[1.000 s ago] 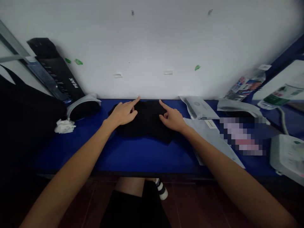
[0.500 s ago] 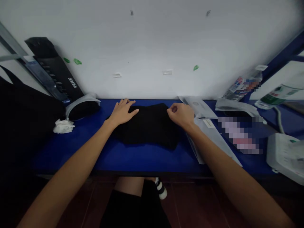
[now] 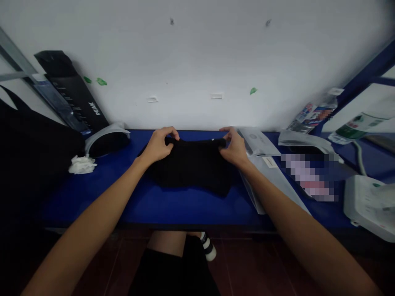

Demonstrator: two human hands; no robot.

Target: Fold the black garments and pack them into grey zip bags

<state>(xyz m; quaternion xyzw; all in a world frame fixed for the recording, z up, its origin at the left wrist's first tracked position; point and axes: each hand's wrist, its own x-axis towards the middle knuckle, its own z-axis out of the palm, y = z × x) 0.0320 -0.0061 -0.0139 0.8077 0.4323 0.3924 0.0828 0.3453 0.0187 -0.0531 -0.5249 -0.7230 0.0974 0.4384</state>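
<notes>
A black cloth garment (image 3: pixel 191 164) lies spread on the blue desk (image 3: pixel 185 205), its exact kind hard to make out in the dark. Its far edge is lifted a little, and a tiny white spot shows there near the right end. My left hand (image 3: pixel 159 144) pinches the far left corner between thumb and fingers. At the far right corner, my right hand (image 3: pixel 235 147) grips the cloth with the thumb below and fingers curled above. The fingertips of both hands are partly hidden by the fabric.
Right of the garment lie translucent plastic bags (image 3: pixel 259 142). Two bottles (image 3: pixel 314 111) and a white device (image 3: pixel 368 205) stand farther right. On the left are crumpled tissue (image 3: pixel 82 164), a black pouch (image 3: pixel 108 142), a PEAK box (image 3: pixel 77 90) and a black bag (image 3: pixel 37 164). The wall (image 3: pixel 197 61) rises behind.
My left hand has gone from lying flat on the cloth to pinching its far left corner. The right fingers have shifted on the far right corner, and the far edge is now raised and straighter.
</notes>
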